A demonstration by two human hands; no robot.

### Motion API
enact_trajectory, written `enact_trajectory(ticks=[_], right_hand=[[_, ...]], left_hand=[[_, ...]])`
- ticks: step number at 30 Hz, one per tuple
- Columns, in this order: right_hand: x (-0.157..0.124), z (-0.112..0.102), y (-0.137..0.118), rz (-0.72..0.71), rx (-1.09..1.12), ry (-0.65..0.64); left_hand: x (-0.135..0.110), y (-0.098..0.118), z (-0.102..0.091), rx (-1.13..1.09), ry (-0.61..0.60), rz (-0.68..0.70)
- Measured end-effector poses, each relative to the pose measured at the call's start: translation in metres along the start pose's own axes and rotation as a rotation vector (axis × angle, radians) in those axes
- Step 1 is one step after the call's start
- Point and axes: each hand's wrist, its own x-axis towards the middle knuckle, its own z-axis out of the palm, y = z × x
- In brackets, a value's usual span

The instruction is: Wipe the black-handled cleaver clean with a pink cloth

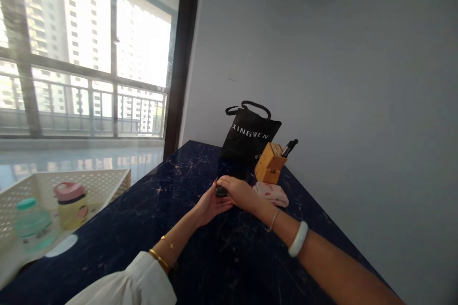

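Note:
A small black round object (221, 191) sits low between my two hands at the near end of the dark blue marble countertop (186, 248). My left hand (212, 206) cups it from the side, with one fingertip rising behind it. My right hand (239, 194) comes over it from the right, its fingers covering the top. Much of the object is hidden, so I cannot tell its exact kind. A folded pink-and-white cloth (271, 194) lies just beyond my right hand.
A bamboo knife block (270, 163) with black handles (289, 147) and a black XINGWEN tote bag (250, 136) stand against the grey wall (358, 81). A white perforated basket (60, 190) at left holds a water bottle (34, 224) and a pink-lidded cup (70, 205).

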Motion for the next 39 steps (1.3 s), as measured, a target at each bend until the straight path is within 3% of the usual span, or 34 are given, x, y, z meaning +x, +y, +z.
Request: enact_trajectory(ticks=[3,6,13,17,21,25,30,34,39], right_hand=[[-0.018,0.030,-0.008,0.033,-0.075,0.000],[-0.027,0.043,-0.013,0.046,-0.133,0.003],[-0.041,0.054,-0.023,0.100,-0.128,0.013],[-0.055,0.050,-0.022,0.256,-0.100,0.056],[-0.078,0.041,0.006,0.499,-0.165,0.092],[-0.101,0.039,0.050,0.708,-0.335,0.010],[-0.116,0.052,0.081,0.743,-0.406,-0.031],[-0.120,0.059,0.087,0.761,-0.414,0.016],[-0.125,0.052,0.090,0.835,-0.421,0.080]], left_hand=[[-0.005,-0.001,0.001,-0.119,-0.028,-0.041],[-0.005,-0.003,0.000,-0.074,0.007,-0.131],[0.002,-0.011,-0.006,0.010,0.008,-0.252],[0.004,-0.015,-0.008,-0.040,-0.020,-0.301],[0.006,-0.016,-0.011,0.009,0.111,-0.327],[0.007,-0.013,-0.013,0.057,0.172,-0.334],[0.001,-0.001,-0.014,0.158,0.164,-0.421],[-0.007,0.011,-0.017,0.302,0.147,-0.465],[-0.009,0.015,-0.021,0.376,0.144,-0.480]])
